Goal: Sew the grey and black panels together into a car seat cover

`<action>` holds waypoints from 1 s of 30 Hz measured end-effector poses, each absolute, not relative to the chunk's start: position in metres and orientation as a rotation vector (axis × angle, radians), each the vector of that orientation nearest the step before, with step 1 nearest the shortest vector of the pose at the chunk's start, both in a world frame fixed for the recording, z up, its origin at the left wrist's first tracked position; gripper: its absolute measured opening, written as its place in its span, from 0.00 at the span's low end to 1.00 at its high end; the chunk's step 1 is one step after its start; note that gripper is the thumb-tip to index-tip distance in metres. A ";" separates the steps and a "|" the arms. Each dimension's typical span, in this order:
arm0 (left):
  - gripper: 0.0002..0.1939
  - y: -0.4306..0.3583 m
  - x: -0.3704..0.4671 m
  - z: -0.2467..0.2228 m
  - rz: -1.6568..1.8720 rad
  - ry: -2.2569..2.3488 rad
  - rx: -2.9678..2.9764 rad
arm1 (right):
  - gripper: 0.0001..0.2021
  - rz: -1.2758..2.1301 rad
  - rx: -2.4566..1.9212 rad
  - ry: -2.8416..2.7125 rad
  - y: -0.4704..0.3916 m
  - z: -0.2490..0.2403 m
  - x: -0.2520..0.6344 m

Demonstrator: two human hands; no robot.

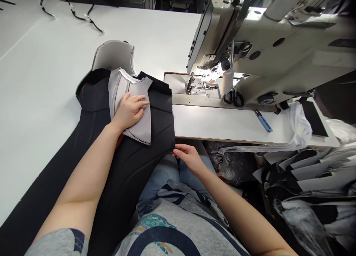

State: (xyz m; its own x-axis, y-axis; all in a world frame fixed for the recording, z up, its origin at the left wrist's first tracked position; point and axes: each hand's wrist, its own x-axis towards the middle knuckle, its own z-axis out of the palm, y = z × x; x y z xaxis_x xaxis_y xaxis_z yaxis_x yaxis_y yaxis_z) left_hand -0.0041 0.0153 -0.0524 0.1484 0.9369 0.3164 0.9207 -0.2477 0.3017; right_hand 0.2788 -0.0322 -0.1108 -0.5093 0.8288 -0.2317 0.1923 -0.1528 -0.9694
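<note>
A large black padded fabric piece (155, 133) with stitched lines spreads over the table and hangs toward my lap. On top of it lies a grey mesh panel (140, 126) with dark edging. My left hand (129, 109) rests flat on that panel, fingers spread. At the lower right corner of the black fabric, my right hand (189, 158) pinches the edge between thumb and fingers. Behind the left hand, a curved grey-lined part (114, 56) of the work stands up. The sewing machine's needle area (201, 83) is to the right of the fabric, apart from both hands.
The sewing machine (278, 59) fills the upper right, with black scissors (233, 97) at its base. A blue cutter (263, 120) and white cloth strips (297, 124) lie on the table (205, 122). Grey and black cut pieces (314, 170) are stacked at right.
</note>
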 end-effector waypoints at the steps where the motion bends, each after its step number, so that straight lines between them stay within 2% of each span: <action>1: 0.17 0.012 0.000 -0.043 0.755 1.875 2.356 | 0.19 1.739 -1.150 -1.588 -0.032 -0.108 0.279; 4: 0.15 -0.005 0.026 -0.011 0.876 1.779 2.378 | 0.19 1.791 -1.132 -1.481 -0.032 -0.098 0.278; 8: 0.12 -0.030 0.072 0.015 0.530 1.371 2.571 | 0.15 1.813 -1.091 -1.391 -0.031 -0.081 0.272; 10: 0.11 -0.036 0.085 0.016 0.410 1.259 2.587 | 0.13 1.818 -1.050 -1.357 -0.030 -0.073 0.270; 14: 0.11 -0.038 0.088 0.011 0.390 1.260 2.505 | 0.10 1.809 -1.019 -1.308 -0.030 -0.061 0.268; 30: 0.13 -0.037 0.083 0.017 0.353 1.226 2.517 | 0.11 1.670 -1.100 -1.420 -0.031 -0.051 0.264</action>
